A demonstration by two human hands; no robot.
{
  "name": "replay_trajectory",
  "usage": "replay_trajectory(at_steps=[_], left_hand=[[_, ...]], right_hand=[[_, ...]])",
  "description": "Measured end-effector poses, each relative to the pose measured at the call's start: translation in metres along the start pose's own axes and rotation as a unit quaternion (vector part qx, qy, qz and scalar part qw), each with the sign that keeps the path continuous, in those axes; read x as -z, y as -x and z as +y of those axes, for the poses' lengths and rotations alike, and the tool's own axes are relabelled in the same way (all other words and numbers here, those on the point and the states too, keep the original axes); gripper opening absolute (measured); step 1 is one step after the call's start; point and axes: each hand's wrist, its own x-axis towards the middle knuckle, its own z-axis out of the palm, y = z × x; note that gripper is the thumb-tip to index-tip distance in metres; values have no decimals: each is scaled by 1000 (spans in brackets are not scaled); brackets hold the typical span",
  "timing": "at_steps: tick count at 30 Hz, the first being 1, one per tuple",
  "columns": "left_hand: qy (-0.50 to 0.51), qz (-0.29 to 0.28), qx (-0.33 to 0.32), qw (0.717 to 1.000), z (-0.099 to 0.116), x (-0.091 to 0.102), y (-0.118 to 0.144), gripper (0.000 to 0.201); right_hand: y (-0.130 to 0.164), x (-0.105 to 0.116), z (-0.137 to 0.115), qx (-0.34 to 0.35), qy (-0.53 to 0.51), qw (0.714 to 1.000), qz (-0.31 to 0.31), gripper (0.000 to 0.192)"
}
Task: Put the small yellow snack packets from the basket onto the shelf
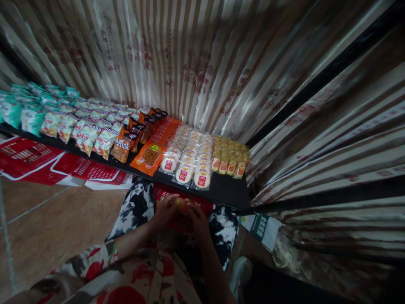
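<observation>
Striped curtains back a black shelf running from upper left to centre frame. Low at centre, the left hand and right hand meet, fingers closed on one small yellowish packet above a red basket. Just above on the shelf lie three rows of round white cakes, one orange pack to their left and yellow snacks to their right.
</observation>
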Motion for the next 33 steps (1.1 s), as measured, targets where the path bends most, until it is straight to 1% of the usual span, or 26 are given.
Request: replay_trajectory(at_steps=[3, 6, 9, 14, 16, 19, 21, 24, 28, 33], left_hand=[[-26, -10, -4, 1000, 8, -3, -4, 39], [-63, -9, -21, 998, 11, -6, -9, 43], [-99, -3, -54, 994, 12, -11, -13, 43], [-135, -23, -102, 985, 17, -22, -15, 44], [-137, -32, -121, 983, 20, -26, -16, 43], [-135, -42, -142, 980, 24, -33, -18, 41], [-131, -49, -154, 978, 25, -37, -20, 40], [-123, -58, -163, 977, 26, -45, -24, 39], [-113, -56, -162, 979, 29, -56, -31, 36], [-125, -73, -172, 974, 38, -72, -38, 36]], right_hand=[[1, 5, -5, -17, -20, 999, -21, 38], [1, 10, -9, -18, -4, 1000, -21, 35], [0, 15, -11, -2, 19, 1000, -15, 33], [0, 26, -16, 25, 64, 997, -19, 29], [2, 29, -19, 38, 99, 994, 3, 27], [4, 33, -28, 86, 145, 984, 60, 26], [5, 36, -35, 112, 157, 979, 60, 26], [6, 38, -43, 116, 155, 980, 39, 27], [4, 40, -46, 134, 152, 976, 78, 34], [-1, 48, -39, 144, 192, 967, 83, 48]])
